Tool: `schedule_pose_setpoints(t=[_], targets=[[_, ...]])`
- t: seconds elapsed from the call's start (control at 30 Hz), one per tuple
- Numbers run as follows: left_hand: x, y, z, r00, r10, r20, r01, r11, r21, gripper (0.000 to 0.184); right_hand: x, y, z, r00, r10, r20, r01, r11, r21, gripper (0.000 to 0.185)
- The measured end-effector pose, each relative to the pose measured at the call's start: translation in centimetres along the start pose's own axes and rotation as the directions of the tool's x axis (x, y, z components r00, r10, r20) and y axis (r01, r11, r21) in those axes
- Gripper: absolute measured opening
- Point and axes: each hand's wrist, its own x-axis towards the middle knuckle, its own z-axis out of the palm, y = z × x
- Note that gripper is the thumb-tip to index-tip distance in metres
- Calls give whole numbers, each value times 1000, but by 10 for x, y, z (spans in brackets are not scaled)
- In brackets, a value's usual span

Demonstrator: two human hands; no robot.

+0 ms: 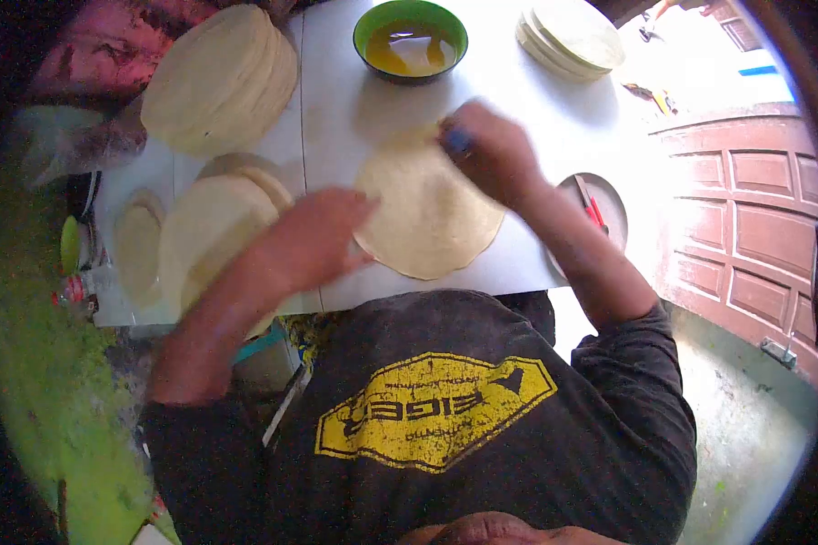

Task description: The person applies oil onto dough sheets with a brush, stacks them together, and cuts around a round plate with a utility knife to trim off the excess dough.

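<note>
A round, thin flat dough sheet lies on the white table in front of me. At its left edge is my left hand, blurred, with thumb and fingers apart and nothing seen in them. My right hand is closed over the sheet's upper right part, around a small object with a blue part. Motion blur and the fingers hide what kind of object it is. Beyond the sheet stands a green bowl with yellow-brown liquid in it.
A tall stack of round sheets stands at the back left, with more sheets nearer me. Another stack is at the back right. By my right forearm, a round plate holds a red-handled tool.
</note>
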Motion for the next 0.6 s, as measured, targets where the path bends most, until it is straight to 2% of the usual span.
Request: schedule_pose_setpoints(t=[0.03, 0.07, 0.1, 0.13, 0.17, 0.2, 0.23, 0.27, 0.3, 0.33, 0.37, 0.4, 0.47, 0.5, 0.53, 0.57, 0.6], targets=[[-7, 15, 15, 995, 23, 102, -23, 1000, -9, 69, -16, -9, 22, 990, -76, 121, 76, 997, 5, 13], [-4, 31, 17, 994, 20, 104, -18, 1000, -12, 69, -28, -21, 38, 959, -152, 238, 152, 988, 19, 15], [1, 49, 16, 932, -130, 338, 162, 984, -68, 67, -42, -39, 40, 923, -235, 306, 212, 971, 106, 17], [-1, 60, 16, 791, -247, 560, 349, 933, -82, 65, -54, -55, 39, 874, -322, 365, 264, 943, 201, 20], [-19, 61, 25, 787, -264, 557, 367, 927, -81, 65, -58, -54, 18, 854, -386, 349, 251, 893, 373, 20], [-44, 60, 43, 943, -185, 277, 238, 957, -169, 58, -62, -39, 12, 879, -299, 371, 111, 886, 451, 20], [-61, 55, 47, 994, -99, -35, 90, 975, -204, 51, -64, -2, 30, 958, -197, 209, 88, 894, 439, 20], [-74, 54, 45, 992, -118, -38, 108, 972, -210, 51, -56, 8, 16, 935, 150, 320, -316, 761, 566, 16], [-90, 56, 39, 969, -124, -213, 94, 985, -145, 51, -45, 29, 25, 927, 309, 211, -374, 762, 528, 16], [-106, 57, 37, 916, -120, -383, 101, 993, -68, 51, -24, 12, 15, 930, 367, -13, -350, 896, 275, 17], [-118, 51, 40, 878, -148, -455, 163, 987, -6, 53, -13, -4, 21, 972, 229, -50, -220, 965, 145, 16], [-129, 44, 43, 870, -187, -457, 205, 979, -10, 53, -6, -19, 30, 994, 80, -73, -79, 997, 15, 15], [-147, 25, 48, 810, -226, -541, 344, 930, 127, 53, -16, -52, 46, 963, -187, 193, 178, 982, 60, 12], [-158, 20, 50, 803, -300, -515, 404, 909, 100, 55, -27, -62, 46, 936, -317, 154, 292, 942, 165, 13], [-167, 10, 56, 790, -323, -521, 431, 897, 96, 55, -36, -62, 41, 944, -308, 120, 285, 942, 176, 13], [-174, -3, 64, 791, -284, -541, 394, 914, 96, 53, -45, -56, 33, 951, -296, 90, 276, 944, 180, 14], [-180, -11, 69, 789, -246, -563, 356, 930, 94, 50, -56, -49, 27, 981, -180, 73, 177, 983, 51, 14]])
